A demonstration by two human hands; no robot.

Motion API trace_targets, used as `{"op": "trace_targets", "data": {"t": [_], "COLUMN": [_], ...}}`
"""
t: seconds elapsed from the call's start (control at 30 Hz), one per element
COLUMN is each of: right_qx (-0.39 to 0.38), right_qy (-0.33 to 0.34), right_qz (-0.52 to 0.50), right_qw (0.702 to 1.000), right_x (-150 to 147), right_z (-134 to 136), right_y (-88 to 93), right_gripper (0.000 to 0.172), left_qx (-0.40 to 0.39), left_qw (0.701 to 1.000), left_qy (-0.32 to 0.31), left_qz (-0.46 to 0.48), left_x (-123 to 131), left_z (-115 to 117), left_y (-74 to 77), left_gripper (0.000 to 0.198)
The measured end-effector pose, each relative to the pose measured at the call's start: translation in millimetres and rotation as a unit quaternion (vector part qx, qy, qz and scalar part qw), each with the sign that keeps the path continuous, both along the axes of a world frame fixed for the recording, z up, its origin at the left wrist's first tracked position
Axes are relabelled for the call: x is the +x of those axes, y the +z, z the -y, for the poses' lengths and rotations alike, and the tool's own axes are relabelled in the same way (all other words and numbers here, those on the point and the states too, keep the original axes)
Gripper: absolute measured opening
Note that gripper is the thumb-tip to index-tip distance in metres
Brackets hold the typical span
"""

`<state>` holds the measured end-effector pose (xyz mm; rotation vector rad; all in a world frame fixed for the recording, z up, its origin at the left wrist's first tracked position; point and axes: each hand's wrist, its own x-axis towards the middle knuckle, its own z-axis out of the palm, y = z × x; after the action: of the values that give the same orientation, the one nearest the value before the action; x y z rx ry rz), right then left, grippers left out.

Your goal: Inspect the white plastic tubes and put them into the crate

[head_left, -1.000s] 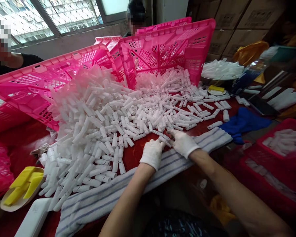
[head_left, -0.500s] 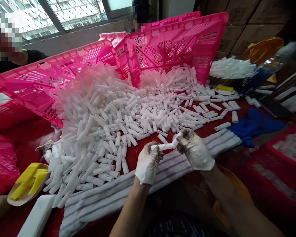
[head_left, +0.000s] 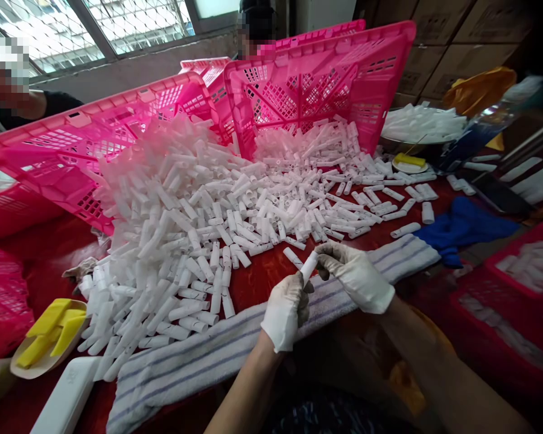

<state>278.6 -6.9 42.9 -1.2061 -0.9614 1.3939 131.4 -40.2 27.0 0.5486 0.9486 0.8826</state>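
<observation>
My left hand (head_left: 286, 310), in a white glove with grey-stained fingers, is closed around the lower end of a short white plastic tube (head_left: 309, 266). The tube tilts up and to the right. At its upper end are the bent fingers of my right hand (head_left: 356, 274), gloved the same way and pinching there; the fingertips are partly hidden. Under both hands runs a white towel with blue-grey stripes (head_left: 185, 361). Beyond them a large heap of similar white tubes (head_left: 235, 199), some with dark marks, spreads over the red tabletop (head_left: 262, 274).
Two tipped pink crates (head_left: 298, 78) stand behind the heap. Yellow pieces (head_left: 49, 331) lie in a dish at left, near a white box (head_left: 67, 395). On the right are a blue cloth (head_left: 468, 226) and a crate of tubes (head_left: 534, 265). A person (head_left: 36, 105) is at far left.
Two white pieces met at an angle between my hands; now one tube shows, tilted upward. My left hand has moved right and turned, and my right fingers have shifted slightly left.
</observation>
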Motion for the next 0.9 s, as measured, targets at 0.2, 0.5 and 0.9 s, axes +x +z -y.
{"op": "trace_targets", "data": {"t": [0.2,0.5,0.9], "right_qx": [0.127,0.124,0.009], "right_qy": [0.046,0.05,0.013], "right_qz": [0.068,0.075,0.174], "right_qw": [0.989,0.988,0.985], "right_x": [10.5,28.6,78.5], "right_z": [7.6,30.3,57.6], "right_y": [1.6,-12.3,-5.0], "right_gripper": [0.026,0.019,0.032], "left_qx": [-0.167,-0.077,0.285], "left_qw": [0.943,0.993,0.901], "left_qy": [-0.149,-0.01,-0.064], "left_qz": [0.247,0.092,-0.321], "left_x": [-14.9,30.8,-7.4], "left_z": [-4.4,18.9,-4.0], "left_y": [-4.6,-5.5,-5.4], "left_gripper": [0.047,0.056,0.026]}}
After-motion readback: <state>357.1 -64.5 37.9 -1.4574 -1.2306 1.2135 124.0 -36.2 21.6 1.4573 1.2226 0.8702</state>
